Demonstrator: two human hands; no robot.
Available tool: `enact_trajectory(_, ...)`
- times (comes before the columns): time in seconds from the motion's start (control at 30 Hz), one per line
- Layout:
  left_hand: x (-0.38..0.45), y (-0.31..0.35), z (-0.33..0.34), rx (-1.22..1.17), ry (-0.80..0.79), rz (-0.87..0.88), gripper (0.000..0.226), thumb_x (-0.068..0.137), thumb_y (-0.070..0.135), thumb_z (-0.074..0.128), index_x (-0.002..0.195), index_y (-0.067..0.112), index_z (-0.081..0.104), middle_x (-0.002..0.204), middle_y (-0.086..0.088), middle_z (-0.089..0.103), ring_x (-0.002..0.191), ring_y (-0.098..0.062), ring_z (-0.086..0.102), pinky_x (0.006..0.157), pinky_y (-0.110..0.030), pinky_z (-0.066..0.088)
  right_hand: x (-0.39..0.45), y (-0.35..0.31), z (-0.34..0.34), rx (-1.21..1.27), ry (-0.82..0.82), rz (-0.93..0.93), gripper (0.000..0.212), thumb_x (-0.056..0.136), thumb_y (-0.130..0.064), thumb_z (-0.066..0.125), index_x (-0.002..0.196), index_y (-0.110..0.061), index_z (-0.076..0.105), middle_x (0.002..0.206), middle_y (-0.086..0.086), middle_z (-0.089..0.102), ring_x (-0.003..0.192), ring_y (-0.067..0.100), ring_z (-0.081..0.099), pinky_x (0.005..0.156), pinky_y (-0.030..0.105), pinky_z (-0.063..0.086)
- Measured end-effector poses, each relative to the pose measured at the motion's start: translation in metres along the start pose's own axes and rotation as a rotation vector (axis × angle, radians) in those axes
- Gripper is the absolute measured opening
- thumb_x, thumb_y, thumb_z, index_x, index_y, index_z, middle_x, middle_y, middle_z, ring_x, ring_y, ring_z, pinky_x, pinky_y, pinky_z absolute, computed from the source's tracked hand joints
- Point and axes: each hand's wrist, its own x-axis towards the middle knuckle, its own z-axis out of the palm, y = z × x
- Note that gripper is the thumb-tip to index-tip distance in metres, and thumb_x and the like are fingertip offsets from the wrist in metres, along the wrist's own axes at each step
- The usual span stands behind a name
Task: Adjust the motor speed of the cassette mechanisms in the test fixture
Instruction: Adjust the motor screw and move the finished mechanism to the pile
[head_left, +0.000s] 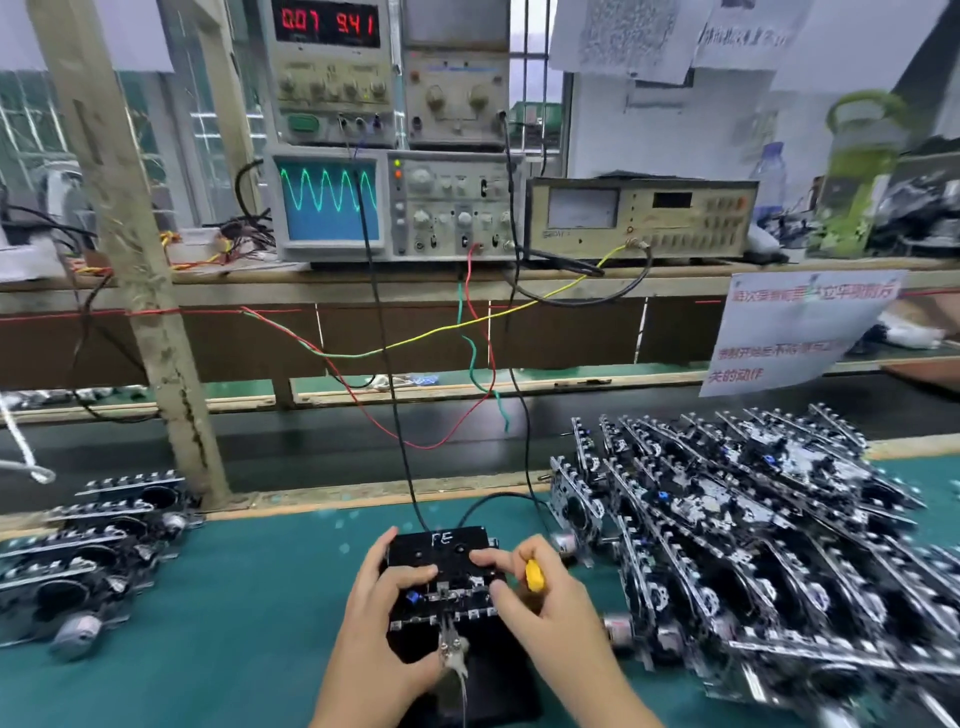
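A black test fixture (441, 551), marked with white letters on top, sits on the green mat near the front edge. A cassette mechanism (447, 597) lies in it, with a metal clip and wire at its front. My left hand (387, 597) grips the fixture's left side, thumb resting on the mechanism. My right hand (540, 587) holds a small yellow-handled screwdriver (534, 576) curled in its fingers while its forefinger and thumb touch the mechanism's right side. The screwdriver's tip is hidden.
A big pile of cassette mechanisms (753, 535) fills the right of the mat; a smaller stack (88, 551) lies at the left. On the shelf behind stand an oscilloscope (332, 202) showing a green sine wave, a power supply (327, 67) with red digits, and another meter (639, 218). Wires hang down to the fixture.
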Motion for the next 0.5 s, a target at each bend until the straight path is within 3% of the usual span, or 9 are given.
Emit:
enact_trajectory(0.3,0.0001,0.005,-0.0003,0.001,0.008,-0.009,0.063,0.049,0.051,0.082,0.108,0.055,0.059,0.152,0.039,0.024,0.13,0.018,0.038,0.098,-0.021,0.037,-0.0036,-0.0004,-0.0031,-0.04,-0.022,-0.018,0.025,0.091,-0.026,0.055,0.087,-0.024,0.031,0.122,-0.033,0.065,0.051,0.011,0.03,0.055,0.031,0.035)
enact_trajectory(0.5,-0.0005,0.0033,0.0002,0.015,0.002,-0.015,0.064,0.05,0.054,0.083,0.109,0.054,0.06,0.153,0.037,0.025,0.13,0.02,0.035,0.096,-0.024,0.038,-0.0069,-0.0065,-0.0048,-0.106,-0.006,-0.014,0.037,0.082,-0.044,0.065,0.084,-0.03,0.031,0.12,-0.039,0.062,0.065,0.0,0.053,0.068,0.022,0.043)
